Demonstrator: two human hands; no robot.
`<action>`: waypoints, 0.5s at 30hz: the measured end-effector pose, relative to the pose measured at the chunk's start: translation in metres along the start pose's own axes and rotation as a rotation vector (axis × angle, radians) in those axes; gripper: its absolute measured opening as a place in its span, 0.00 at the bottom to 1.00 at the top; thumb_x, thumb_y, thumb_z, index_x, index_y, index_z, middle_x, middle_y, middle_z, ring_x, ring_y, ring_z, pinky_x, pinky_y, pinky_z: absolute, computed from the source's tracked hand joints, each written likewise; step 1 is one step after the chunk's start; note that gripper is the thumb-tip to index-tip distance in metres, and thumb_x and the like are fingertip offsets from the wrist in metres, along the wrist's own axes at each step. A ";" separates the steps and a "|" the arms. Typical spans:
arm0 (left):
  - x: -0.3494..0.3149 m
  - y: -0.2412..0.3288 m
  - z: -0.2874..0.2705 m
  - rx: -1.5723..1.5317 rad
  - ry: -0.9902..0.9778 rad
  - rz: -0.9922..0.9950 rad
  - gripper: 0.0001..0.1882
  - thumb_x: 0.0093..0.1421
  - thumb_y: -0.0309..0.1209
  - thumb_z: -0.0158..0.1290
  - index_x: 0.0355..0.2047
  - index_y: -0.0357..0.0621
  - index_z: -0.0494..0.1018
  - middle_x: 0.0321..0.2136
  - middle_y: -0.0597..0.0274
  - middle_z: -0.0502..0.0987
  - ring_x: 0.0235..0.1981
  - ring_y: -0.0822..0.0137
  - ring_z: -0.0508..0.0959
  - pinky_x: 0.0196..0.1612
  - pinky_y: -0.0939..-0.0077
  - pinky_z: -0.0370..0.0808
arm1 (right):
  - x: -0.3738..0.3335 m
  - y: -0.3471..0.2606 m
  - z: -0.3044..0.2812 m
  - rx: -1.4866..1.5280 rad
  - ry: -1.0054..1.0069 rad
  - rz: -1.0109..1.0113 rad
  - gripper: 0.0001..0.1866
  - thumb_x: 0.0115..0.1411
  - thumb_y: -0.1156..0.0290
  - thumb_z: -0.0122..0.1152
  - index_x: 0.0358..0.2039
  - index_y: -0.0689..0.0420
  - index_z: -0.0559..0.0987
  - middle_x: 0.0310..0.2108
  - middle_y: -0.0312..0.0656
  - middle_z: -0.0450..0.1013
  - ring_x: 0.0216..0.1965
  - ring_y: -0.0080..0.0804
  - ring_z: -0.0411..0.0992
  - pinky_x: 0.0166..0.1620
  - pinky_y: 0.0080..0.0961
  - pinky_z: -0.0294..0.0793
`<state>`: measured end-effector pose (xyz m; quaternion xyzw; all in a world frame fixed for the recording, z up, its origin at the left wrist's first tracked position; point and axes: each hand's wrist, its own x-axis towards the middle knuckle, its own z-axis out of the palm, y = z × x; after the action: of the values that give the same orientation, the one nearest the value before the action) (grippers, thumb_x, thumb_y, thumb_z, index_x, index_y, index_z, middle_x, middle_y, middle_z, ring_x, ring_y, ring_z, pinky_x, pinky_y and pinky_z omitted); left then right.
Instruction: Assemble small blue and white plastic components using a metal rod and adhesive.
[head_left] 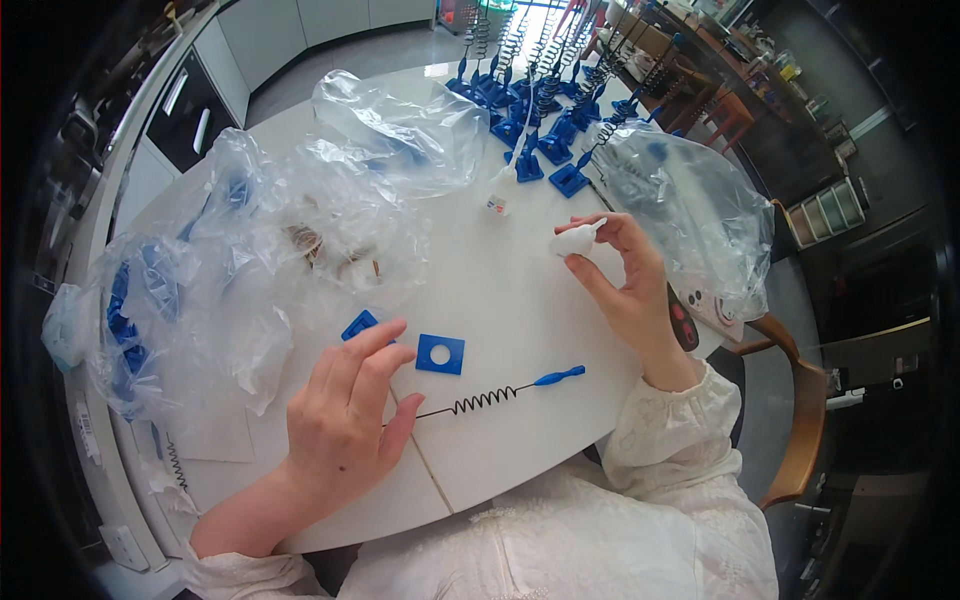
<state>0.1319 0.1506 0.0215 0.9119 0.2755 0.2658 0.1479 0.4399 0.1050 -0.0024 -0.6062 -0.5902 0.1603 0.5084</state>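
Note:
My right hand (630, 285) pinches a small white bottle with a narrow nozzle (575, 239) between thumb and fingers, above the right part of the white table. With fingers apart, my left hand (345, 415) hovers over the near left of the table and seems to hold nothing. A black coiled wire with a blue end piece (486, 400) lies to its right; the wire's left end goes out of sight behind my thumb. Just beyond my fingers rest a blue square plate with a round hole (440, 354) and another blue piece (358, 324), partly covered by my hand.
Clear plastic bags (350, 220) with blue parts spread across the left side. At the back, several blue bases with upright black coils (530, 120) stand together. A small white object (498, 195) sits before them. Another plastic bag (690, 200) lies right, near a wooden chair (800, 430).

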 end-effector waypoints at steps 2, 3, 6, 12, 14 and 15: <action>0.006 0.000 -0.004 0.002 0.012 0.014 0.25 0.45 0.23 0.66 0.44 0.42 0.69 0.50 0.54 0.76 0.38 0.56 0.77 0.36 0.69 0.76 | 0.002 0.002 0.004 -0.034 0.022 0.007 0.15 0.55 0.77 0.67 0.44 0.61 0.76 0.41 0.39 0.79 0.44 0.25 0.75 0.49 0.23 0.70; 0.010 0.000 -0.008 -0.016 -0.020 0.007 0.26 0.44 0.23 0.66 0.43 0.43 0.69 0.51 0.55 0.76 0.38 0.56 0.77 0.36 0.68 0.76 | 0.002 0.008 0.006 -0.039 0.034 0.032 0.15 0.56 0.76 0.67 0.43 0.61 0.76 0.40 0.39 0.79 0.43 0.25 0.75 0.47 0.23 0.70; 0.019 -0.003 -0.014 -0.015 -0.083 0.023 0.26 0.43 0.24 0.66 0.42 0.44 0.68 0.51 0.58 0.76 0.38 0.57 0.76 0.37 0.69 0.75 | 0.008 0.011 0.012 -0.050 0.067 0.106 0.15 0.55 0.74 0.67 0.42 0.61 0.76 0.39 0.39 0.79 0.40 0.25 0.76 0.42 0.24 0.71; 0.033 -0.004 -0.008 -0.032 -0.182 0.058 0.24 0.44 0.24 0.64 0.42 0.44 0.68 0.47 0.62 0.77 0.40 0.58 0.74 0.44 0.66 0.73 | 0.020 0.022 0.016 -0.097 0.152 0.091 0.18 0.53 0.73 0.68 0.44 0.62 0.74 0.39 0.40 0.79 0.34 0.30 0.75 0.39 0.25 0.72; 0.038 -0.004 -0.007 -0.050 -0.184 0.071 0.23 0.44 0.23 0.64 0.41 0.44 0.68 0.45 0.62 0.78 0.41 0.57 0.74 0.46 0.65 0.72 | 0.019 0.023 0.013 -0.088 0.158 0.074 0.20 0.53 0.72 0.69 0.45 0.61 0.74 0.41 0.40 0.78 0.35 0.31 0.75 0.40 0.26 0.72; 0.040 -0.004 -0.007 -0.061 -0.199 0.060 0.23 0.45 0.23 0.63 0.41 0.44 0.68 0.42 0.63 0.78 0.40 0.57 0.74 0.48 0.65 0.71 | 0.017 0.021 0.012 -0.128 0.188 0.058 0.23 0.52 0.72 0.70 0.47 0.60 0.72 0.43 0.40 0.78 0.37 0.31 0.75 0.40 0.25 0.72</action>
<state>0.1551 0.1780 0.0417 0.9367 0.2237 0.1867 0.1944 0.4461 0.1293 -0.0179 -0.6666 -0.5313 0.0791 0.5169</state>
